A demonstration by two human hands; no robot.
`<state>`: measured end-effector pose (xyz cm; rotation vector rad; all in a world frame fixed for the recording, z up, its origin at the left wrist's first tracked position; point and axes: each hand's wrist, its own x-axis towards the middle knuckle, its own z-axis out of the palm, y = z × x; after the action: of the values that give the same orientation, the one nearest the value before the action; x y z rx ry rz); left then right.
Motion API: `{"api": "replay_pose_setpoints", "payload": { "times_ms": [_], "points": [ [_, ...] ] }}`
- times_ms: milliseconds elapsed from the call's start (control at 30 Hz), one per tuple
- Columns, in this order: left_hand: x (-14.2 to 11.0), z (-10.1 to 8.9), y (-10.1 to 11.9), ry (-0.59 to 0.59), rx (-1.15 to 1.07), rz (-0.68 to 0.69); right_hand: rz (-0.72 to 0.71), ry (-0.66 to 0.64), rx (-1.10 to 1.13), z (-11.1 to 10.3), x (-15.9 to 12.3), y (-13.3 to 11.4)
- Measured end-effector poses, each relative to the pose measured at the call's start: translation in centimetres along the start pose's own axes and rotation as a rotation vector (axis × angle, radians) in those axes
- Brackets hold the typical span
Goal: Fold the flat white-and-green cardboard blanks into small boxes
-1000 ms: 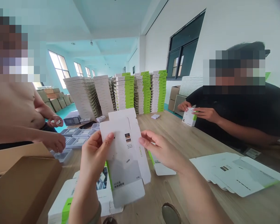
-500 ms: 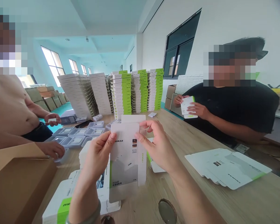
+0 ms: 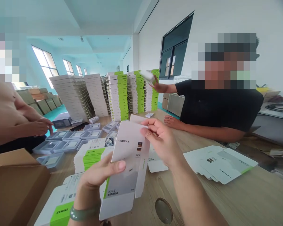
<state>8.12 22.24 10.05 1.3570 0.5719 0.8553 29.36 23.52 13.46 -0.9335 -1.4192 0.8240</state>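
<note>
A white and grey printed carton (image 3: 124, 157), partly folded and marked CEUKAZ, is held tilted in front of me by both hands. My left hand (image 3: 101, 171) grips its left side, thumb on the front panel and the other fingers behind. At the top right corner, my right hand (image 3: 159, 138) pinches the edge and a flap between thumb and fingers. Just left of the carton lies a stack of flat white and green cartons (image 3: 94, 158). Another flat stack (image 3: 58, 207) sits nearer to me. Behind my right wrist, a flat carton (image 3: 155, 163) rests on the table.
Tall stacks of finished boxes (image 3: 118, 94) stand at the back. Clear plastic trays (image 3: 70, 145) cover the left side, beside an open brown box (image 3: 19, 185). Fanned flat cartons (image 3: 223, 164) lie right, near a round table hole (image 3: 163, 210). Two co-workers sit or stand on either side.
The carton has tilted to the right, and my left hand has slid lower down its side. The co-worker on the right has reached a box out toward the tall stacks.
</note>
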Motion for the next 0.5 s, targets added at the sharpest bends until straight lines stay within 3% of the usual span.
{"api": "replay_pose_setpoints", "payload": {
  "times_ms": [100,167,367,500],
  "points": [
    [0.4,0.4,-0.8,-0.299,-0.121,0.025,0.030,-0.004,0.183,0.1,-0.2,-0.1],
    [0.9,0.6,-1.2,-0.331,-0.144,0.041,0.047,-0.050,0.275,0.1,-0.3,-0.2],
    [1.6,0.4,-1.4,-0.125,-0.015,0.161,-0.121,0.016,0.278,-0.5,-0.1,-0.2],
    [1.3,0.8,-0.6,0.147,-0.042,0.071,-0.120,0.139,0.243,-0.2,0.3,0.4]
  ]
}}
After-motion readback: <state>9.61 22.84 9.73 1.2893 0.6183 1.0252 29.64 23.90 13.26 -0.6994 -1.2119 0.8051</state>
